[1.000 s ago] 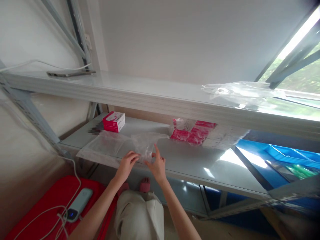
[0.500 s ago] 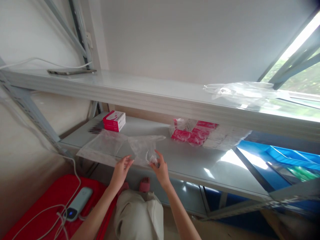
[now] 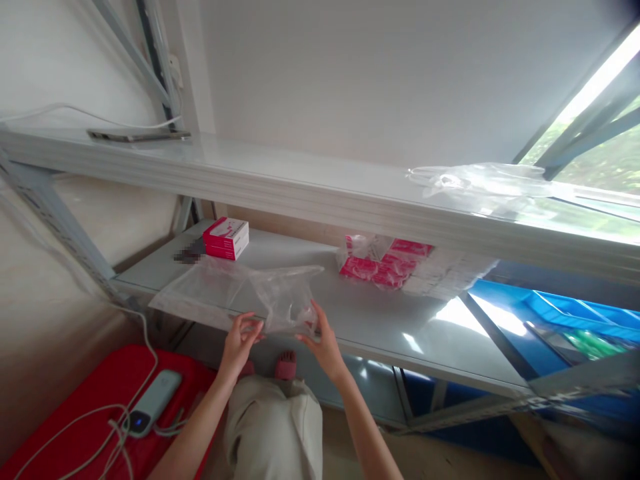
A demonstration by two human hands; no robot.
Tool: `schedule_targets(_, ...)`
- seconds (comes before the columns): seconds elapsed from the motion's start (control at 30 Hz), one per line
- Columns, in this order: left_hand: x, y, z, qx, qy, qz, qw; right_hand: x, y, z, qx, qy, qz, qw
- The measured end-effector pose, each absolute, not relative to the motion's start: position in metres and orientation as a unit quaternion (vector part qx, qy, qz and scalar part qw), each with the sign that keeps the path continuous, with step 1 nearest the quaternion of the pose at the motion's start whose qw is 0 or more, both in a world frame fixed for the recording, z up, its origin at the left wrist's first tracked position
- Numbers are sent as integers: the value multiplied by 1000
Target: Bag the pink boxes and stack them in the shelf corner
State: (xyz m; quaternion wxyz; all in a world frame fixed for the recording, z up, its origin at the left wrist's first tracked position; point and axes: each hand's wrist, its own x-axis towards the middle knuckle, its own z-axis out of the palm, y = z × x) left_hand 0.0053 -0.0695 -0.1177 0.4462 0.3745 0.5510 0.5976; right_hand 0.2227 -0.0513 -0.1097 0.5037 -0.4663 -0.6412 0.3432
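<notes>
A clear plastic bag [image 3: 287,300] lies spread and crumpled along the front edge of the middle shelf, its flat part reaching left. My left hand [image 3: 241,343] is at the bag's front edge, fingers curled and thumb close to them, pinching the film. On the other side, my right hand [image 3: 324,343] grips the bag's right end between thumb and fingers. Behind the bag's left part stand small red-and-white boxes [image 3: 226,239], stacked. Further right, several red boxes [image 3: 370,270] sit wrapped in clear plastic, with whitish wrapped packs [image 3: 445,270] beside them.
The upper shelf [image 3: 280,177] overhangs the work area and carries a phone [image 3: 137,135] and more clear plastic [image 3: 480,183]. A power bank [image 3: 156,400] with white cables rests on a red surface [image 3: 90,413] at lower left. Blue bins [image 3: 585,313] stand at right.
The bag's right part has been drawn wider between my hands. My right fingers have spread a little, and my left fingers have moved onto the bag's edge. The view has shifted slightly.
</notes>
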Motion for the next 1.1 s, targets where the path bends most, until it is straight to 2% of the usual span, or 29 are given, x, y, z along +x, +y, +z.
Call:
schedule_targets(0.13, 15, -68, -124, 401, 525, 600, 451, 229, -62, -113, -487, -617, 310, 535)
schedule_targets(0.27, 14, -69, -127, 432, 533, 611, 394, 240, -63, -120, -516, -580, 298, 555)
schedule_targets(0.33, 14, -73, -124, 469, 569, 612, 287, 244, -61, -122, -517, -576, 314, 550)
schedule_targets(0.43, 21, -82, -111, 541, 612, 576, 40, 247, -59, -120, -511, -588, 326, 536)
schedule_targets(0.5, 31, -85, -100, 628, 584, 513, -42, 245, -59, -115, -506, -600, 325, 528)
schedule_targets(0.6, 50, -82, -87, 758, 518, 396, -27, 238, -61, -106, -490, -618, 324, 523)
schedule_targets(0.7, 63, -74, -84, 783, 517, 344, -7, 233, -62, -102, -482, -627, 326, 518)
schedule_targets(0.9, 56, -69, -97, 743, 517, 420, 65, 248, -56, -108, -515, -612, 297, 522)
schedule_targets(1.1, 49, -80, -98, 724, 513, 444, 120, 273, -45, -106, -529, -672, 225, 466)
